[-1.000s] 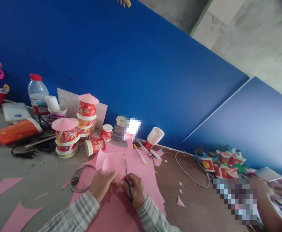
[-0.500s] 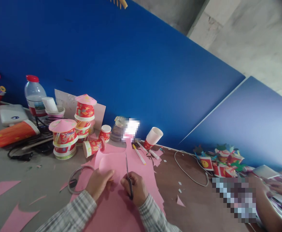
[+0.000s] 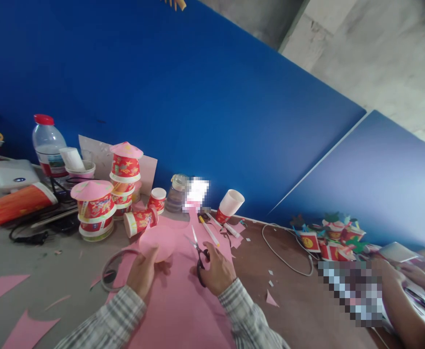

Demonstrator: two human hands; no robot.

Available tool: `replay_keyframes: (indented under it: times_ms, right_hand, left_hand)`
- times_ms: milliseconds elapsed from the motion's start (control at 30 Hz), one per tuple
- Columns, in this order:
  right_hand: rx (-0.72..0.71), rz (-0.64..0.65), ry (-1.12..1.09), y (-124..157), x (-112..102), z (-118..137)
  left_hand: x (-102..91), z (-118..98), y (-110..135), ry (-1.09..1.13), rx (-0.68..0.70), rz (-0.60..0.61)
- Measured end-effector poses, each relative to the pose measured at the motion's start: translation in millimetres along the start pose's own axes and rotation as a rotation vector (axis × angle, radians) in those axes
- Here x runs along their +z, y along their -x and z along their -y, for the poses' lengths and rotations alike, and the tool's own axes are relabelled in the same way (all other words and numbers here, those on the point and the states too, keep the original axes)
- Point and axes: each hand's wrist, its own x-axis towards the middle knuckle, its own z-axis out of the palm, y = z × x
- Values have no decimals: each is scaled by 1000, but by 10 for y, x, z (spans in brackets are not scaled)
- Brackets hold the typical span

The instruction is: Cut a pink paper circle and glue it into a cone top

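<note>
My left hand [image 3: 143, 272] grips the lower edge of a rounded pink paper piece [image 3: 157, 241], thumb on top and fingers beneath. My right hand [image 3: 218, 269] has its fingers in the black handles of a pair of scissors [image 3: 200, 264]. The scissor blades are parted and point away from me, to the right of the rounded piece and apart from it. Beneath both hands lies a large pink paper sheet [image 3: 183, 310] on the table.
Stacked red paper cups with pink cone tops [image 3: 95, 206] stand left, near a water bottle [image 3: 50, 148]. A tape-like ring [image 3: 106, 274] lies beside my left wrist. Pink scraps [image 3: 26, 329] are scattered about. A white-red cup [image 3: 230, 206] leans behind. Another person's arm [image 3: 409, 308] is at right.
The scissors have moved right, away from the rounded paper, and their blades have opened. My left hand now holds the rounded piece, which has turned and shows more fully.
</note>
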Motion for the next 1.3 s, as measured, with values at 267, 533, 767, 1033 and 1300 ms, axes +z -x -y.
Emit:
replay_keyframes:
  times_ms: [267, 533, 767, 1033, 1300]
  right_hand:
    - [-76, 94, 238, -98, 32, 4]
    - [-65, 277, 21, -180, 12, -57]
    - [-121, 300, -321, -138, -145, -102]
    - [-75, 145, -722, -33, 209, 242]
    - [-19, 67, -785, -137, 264, 93]
  left_hand:
    - [45, -50, 64, 221, 21, -26]
    - [64, -10, 97, 273, -21, 13]
    - [112, -25, 144, 292, -53, 87]
    - [194, -5, 269, 187, -127, 257]
    - [115, 10, 227, -97, -28, 284]
